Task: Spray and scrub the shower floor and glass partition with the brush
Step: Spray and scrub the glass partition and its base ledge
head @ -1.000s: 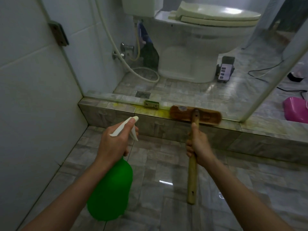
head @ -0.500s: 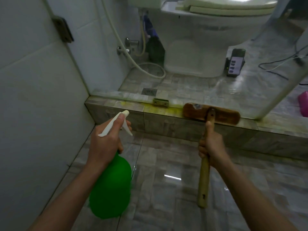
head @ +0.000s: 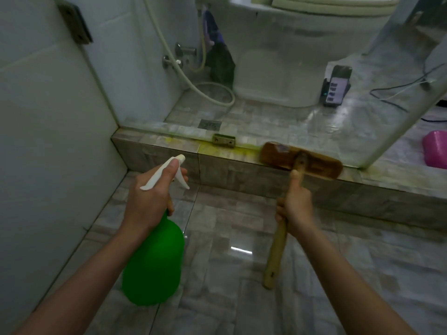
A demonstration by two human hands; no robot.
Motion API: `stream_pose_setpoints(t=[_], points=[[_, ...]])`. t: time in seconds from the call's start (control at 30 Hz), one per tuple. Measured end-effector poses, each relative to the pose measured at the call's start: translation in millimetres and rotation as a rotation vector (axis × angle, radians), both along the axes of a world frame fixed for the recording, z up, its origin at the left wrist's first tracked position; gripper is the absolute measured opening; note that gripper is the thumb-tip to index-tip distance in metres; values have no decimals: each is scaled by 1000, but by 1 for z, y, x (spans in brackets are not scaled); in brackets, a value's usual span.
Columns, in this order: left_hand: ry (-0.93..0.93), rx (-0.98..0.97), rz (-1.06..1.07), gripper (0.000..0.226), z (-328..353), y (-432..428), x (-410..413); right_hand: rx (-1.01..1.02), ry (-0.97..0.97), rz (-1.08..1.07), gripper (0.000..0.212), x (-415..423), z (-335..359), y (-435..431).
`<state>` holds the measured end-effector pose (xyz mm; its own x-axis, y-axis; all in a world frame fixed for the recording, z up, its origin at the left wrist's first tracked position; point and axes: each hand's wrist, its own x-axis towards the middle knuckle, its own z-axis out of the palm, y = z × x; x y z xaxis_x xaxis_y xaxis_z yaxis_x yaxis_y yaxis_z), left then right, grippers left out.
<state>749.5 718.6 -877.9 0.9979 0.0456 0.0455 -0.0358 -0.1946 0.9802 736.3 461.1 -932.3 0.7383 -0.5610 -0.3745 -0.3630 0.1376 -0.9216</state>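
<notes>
Left hand (head: 150,204) gripped the spray bottle (head: 154,262), lower left; right hand (head: 294,209) clasped the brush (head: 302,159), its head on the kerb (head: 169,151) below the glass partition (head: 302,122), centre right. A hard shove might jar the glass or skid off the edge.

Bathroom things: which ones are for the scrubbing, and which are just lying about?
For the job: green spray bottle, wooden brush, glass partition, shower floor.
Just lying about: phone, pink container, toilet.
</notes>
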Motion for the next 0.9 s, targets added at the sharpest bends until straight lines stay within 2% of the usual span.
stream_pose_setpoints(t=[0.13, 0.23, 0.3, 0.37, 0.47, 0.53, 0.63, 0.73, 0.9], points=[[-10, 16, -5, 33, -1, -6, -2, 37, 28, 306, 51, 44, 12, 76], [-20, -27, -3, 35, -1, -11, -1, 102, 35, 364, 46, 36, 20, 62], [-36, -52, -11, 35, 0, -13, 1, 80, 38, 278, 46, 17, 18, 18], [-44, -46, -19, 37, -1, -13, 3, 48, 8, 81, 48, -5, 16, -19], [-48, -40, -25, 38, 0, -12, 1, -17, -18, -131, 53, -13, -3, -26], [-46, -19, -23, 35, -1, -12, 0, -59, 1, -67, 55, 6, -9, 4], [-28, 0, -29, 27, -4, -13, -1, 3, 18, 204, 53, 36, 5, 54], [-22, -24, -26, 24, -10, -13, -2, 21, 16, 268, 48, 28, 15, 38], [-7, -58, -62, 25, -13, -16, 2, -168, 73, -68, 52, -34, 9, -84]])
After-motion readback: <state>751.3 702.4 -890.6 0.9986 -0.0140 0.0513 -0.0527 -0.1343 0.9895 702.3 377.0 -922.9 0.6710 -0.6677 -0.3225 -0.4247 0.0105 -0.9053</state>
